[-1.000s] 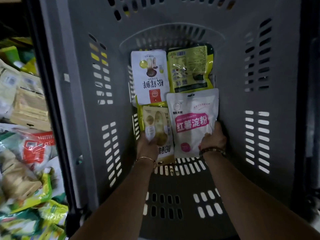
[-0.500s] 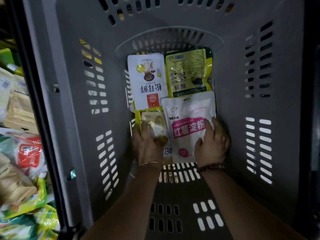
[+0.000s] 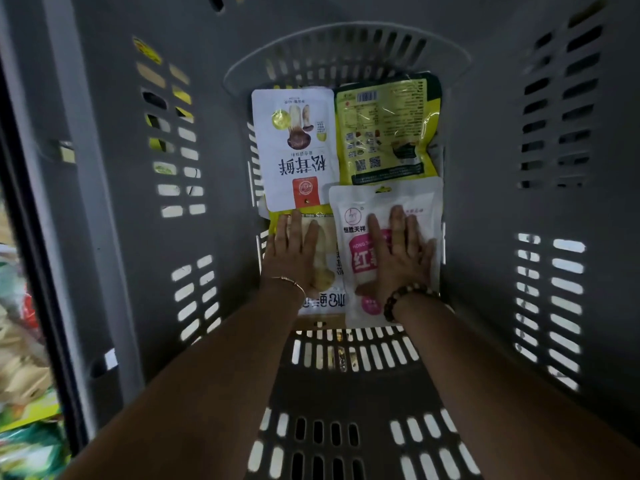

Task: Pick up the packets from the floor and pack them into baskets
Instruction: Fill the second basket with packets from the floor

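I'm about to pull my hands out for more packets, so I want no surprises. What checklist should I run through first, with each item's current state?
1. Left hand free of any grip: ok, fingers straight on the beige packet.
2. Right hand free: ok, flat on the pink-label packet.
3. Mushroom packet and yellow-green packet lying flat: ok.
4. Room left in the basket: ok, its near end holds no packets.
5. More to fetch: ok, blurred pile of packets outside, at left.
6. Packets sealed: cannot tell.
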{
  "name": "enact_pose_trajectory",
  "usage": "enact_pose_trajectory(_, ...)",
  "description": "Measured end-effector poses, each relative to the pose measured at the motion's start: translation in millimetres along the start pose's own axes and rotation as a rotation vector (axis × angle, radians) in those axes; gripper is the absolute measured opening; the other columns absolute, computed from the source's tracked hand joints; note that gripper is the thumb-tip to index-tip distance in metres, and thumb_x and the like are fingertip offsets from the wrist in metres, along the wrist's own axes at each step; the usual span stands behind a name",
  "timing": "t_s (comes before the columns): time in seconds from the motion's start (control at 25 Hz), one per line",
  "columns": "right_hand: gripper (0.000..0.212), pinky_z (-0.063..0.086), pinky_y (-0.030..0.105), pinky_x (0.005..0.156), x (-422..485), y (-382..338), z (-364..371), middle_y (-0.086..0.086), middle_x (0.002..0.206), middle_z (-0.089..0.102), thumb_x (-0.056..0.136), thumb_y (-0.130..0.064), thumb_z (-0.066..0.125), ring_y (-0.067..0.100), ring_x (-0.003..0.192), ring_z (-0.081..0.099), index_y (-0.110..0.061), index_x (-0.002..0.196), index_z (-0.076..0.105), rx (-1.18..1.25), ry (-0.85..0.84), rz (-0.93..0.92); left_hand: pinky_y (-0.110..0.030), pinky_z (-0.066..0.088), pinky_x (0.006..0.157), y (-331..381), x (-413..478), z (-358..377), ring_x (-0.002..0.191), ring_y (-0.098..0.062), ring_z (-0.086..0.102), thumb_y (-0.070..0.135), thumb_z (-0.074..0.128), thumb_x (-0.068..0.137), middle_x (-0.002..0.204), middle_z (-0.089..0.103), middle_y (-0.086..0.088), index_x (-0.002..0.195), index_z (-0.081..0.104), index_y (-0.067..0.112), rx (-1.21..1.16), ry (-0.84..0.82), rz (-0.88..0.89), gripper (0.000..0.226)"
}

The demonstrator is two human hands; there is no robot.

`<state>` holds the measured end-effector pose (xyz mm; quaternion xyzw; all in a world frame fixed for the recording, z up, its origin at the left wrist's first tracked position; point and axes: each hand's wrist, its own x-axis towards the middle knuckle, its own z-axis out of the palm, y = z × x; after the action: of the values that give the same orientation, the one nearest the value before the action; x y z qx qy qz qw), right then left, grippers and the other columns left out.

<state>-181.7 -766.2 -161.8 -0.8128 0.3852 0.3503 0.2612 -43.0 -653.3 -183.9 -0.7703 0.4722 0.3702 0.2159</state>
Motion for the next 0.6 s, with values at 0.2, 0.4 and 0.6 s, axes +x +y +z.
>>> enact_pose_trajectory(0.2, 0.129, -0.016, 0.056, 0.106, 2, -3, 4, 0.001, 0.129, -0.054, 0.07, -0.056, 0.07, 0.029, 0.136, -0.034, -0.037, 0.121, -0.047, 0.004, 0.008, 0.02, -0.05, -0.002, 0.115, -1, 4, -2, 0.141, -0.039, -0.018, 0.059, 0.055, 0.082, 0.152, -0.024, -0.02, 0.148, -0.017, 0.015, -0.003, -0.021, 0.0, 0.107)
enact_pose_trajectory(0.4, 0.125, -0.013, 0.051, 0.11, -4, -12, -6, 0.005, 0.146, -0.041, 0.073, -0.048, 0.072, 0.03, 0.138, -0.029, -0.035, 0.138, -0.034, 0.027, -0.019, 0.05, -0.051, 0.016, 0.115, 12, -13, -26, 0.143, -0.038, -0.01, 0.041, 0.056, 0.089, 0.156, -0.014, -0.017, 0.149, -0.003, 0.012, -0.2, -0.032, -0.061, 0.089)
enact_pose_trajectory(0.6, 0.099, 0.006, 0.044, 0.119, -25, -26, -52, 0.005, 0.158, -0.01, 0.083, -0.031, 0.066, 0.028, 0.145, -0.006, -0.026, 0.15, -0.006, 0.127, 0.098, 0.061, -0.045, 0.033, 0.11, 15, -47, -68, 0.144, -0.029, 0.011, 0.007, 0.061, 0.084, 0.158, -0.002, -0.01, 0.149, 0.012, 0.019, -0.559, 0.121, -0.155, 0.082)
